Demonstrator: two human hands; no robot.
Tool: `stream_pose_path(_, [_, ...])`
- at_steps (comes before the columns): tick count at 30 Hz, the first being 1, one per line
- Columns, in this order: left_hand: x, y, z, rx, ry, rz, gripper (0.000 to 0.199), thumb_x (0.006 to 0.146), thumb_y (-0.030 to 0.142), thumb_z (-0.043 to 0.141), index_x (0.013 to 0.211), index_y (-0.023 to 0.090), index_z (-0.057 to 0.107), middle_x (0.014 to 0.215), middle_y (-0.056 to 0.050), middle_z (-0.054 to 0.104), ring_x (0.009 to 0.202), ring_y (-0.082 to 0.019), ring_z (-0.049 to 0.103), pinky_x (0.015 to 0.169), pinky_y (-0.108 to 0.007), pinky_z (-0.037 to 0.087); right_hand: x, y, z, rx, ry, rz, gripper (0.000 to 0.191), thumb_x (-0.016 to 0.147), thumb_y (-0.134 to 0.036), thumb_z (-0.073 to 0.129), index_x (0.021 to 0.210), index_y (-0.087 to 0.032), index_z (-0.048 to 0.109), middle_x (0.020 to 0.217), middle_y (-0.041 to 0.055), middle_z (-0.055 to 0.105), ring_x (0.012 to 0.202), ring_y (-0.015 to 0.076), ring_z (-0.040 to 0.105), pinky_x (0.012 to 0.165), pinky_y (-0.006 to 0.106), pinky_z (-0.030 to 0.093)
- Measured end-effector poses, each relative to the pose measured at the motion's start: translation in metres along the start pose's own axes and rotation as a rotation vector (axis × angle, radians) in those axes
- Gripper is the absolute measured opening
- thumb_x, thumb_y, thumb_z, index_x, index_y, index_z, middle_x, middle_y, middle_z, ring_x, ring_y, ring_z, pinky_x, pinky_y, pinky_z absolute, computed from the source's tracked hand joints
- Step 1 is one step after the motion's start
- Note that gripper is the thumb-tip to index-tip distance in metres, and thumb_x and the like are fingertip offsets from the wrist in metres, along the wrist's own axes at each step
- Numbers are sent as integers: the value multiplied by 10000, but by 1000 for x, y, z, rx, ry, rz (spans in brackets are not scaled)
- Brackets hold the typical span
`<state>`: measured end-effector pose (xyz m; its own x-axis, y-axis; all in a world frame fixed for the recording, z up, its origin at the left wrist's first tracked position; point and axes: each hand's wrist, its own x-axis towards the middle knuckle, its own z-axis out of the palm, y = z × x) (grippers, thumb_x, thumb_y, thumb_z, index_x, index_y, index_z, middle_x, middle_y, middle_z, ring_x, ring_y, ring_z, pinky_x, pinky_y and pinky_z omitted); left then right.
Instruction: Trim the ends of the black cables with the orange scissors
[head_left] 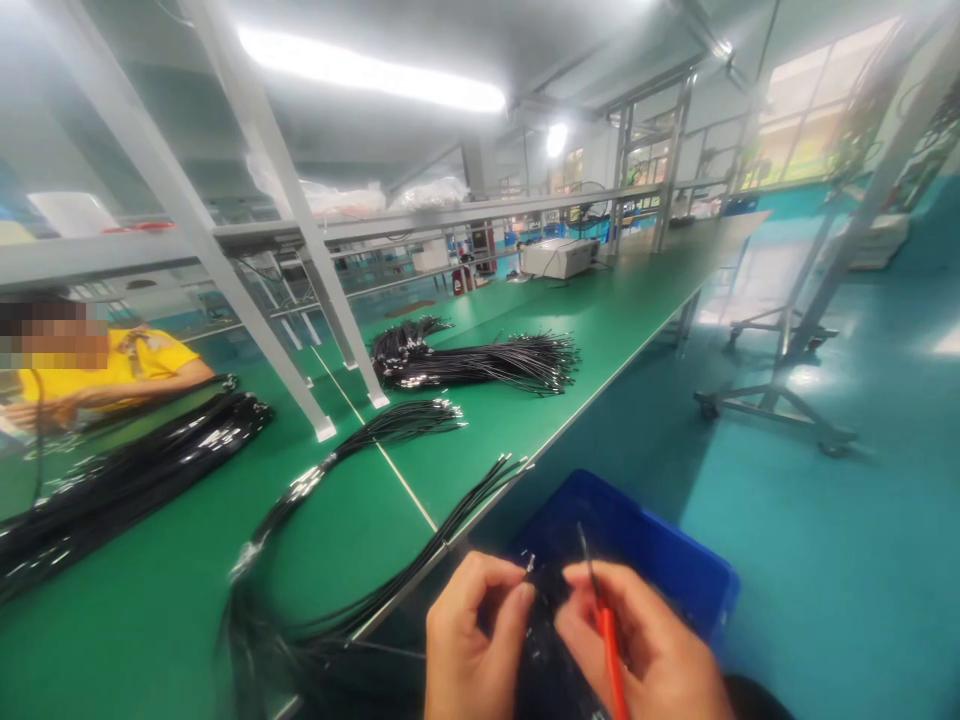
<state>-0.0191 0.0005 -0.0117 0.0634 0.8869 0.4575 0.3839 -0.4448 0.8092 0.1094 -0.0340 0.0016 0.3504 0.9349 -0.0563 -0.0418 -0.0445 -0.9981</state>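
Note:
My left hand [480,625] is closed in a pinch, with the small silvery end [531,563] of what looks like a black cable between thumb and forefinger. Close to its right, my right hand [637,635] grips a red-handled tool [613,660] with a thin dark shaft pointing up; its exact kind is unclear. The two hands are apart. Loose black cables [450,520] run along the table edge left of my hands. Below them a blue bin [652,540] is partly covered, its dark contents blurred.
A green table [585,310] carries cable bundles [480,365] and a white box [559,258]. Grey shelf posts [277,150] rise from it. A person in yellow [150,355] sits across, by a thick cable bundle [150,465]. A wheeled stand [780,400] is at right.

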Motion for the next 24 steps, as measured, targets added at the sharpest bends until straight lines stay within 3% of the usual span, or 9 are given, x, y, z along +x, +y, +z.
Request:
stream_pose_path(3, [0,2,1,3,-49,-3,113,817,188,574,721,192,634,635,17,621,559,-125,580,527,-191,471,13,2,8,38,97,-218,209,683,-322,696,863,-254,614,788,13,707,712,182,664,670,244,514])
stream_pose_path(6, [-3,4,5,-5,-62,-17,125,817,177,559,718,190,633,638,15,622,557,-124,576,526,-193,462,21,9,16,-31,115,-346,154,718,-279,683,852,-258,610,735,-5,689,632,154,652,608,224,520])
stream_pose_path(9, [-6,8,9,-26,15,-46,149,815,185,560,681,195,624,613,26,603,536,-111,552,514,-185,441,17,13,24,26,98,-267,145,735,-264,660,864,-253,594,706,-16,663,608,148,647,579,220,521])
stream_pose_path(15, [-7,15,13,-1,152,40,152,818,176,570,675,211,611,628,35,604,540,-100,555,514,-173,445,3,4,32,456,33,35,266,637,-241,713,869,-247,582,727,-32,656,682,159,654,626,240,513])
stream_pose_path(21, [-3,13,10,227,136,282,129,815,85,561,773,207,568,643,24,592,529,-103,556,492,-182,442,8,2,14,446,45,43,312,606,-324,787,852,-239,615,695,-24,667,691,156,620,650,239,480])
stream_pose_path(24, [-4,11,13,311,173,340,140,819,69,553,793,206,555,657,11,597,552,-121,551,517,-213,442,9,0,5,441,16,51,332,606,-380,792,856,-228,635,716,-2,675,711,164,605,654,244,467])
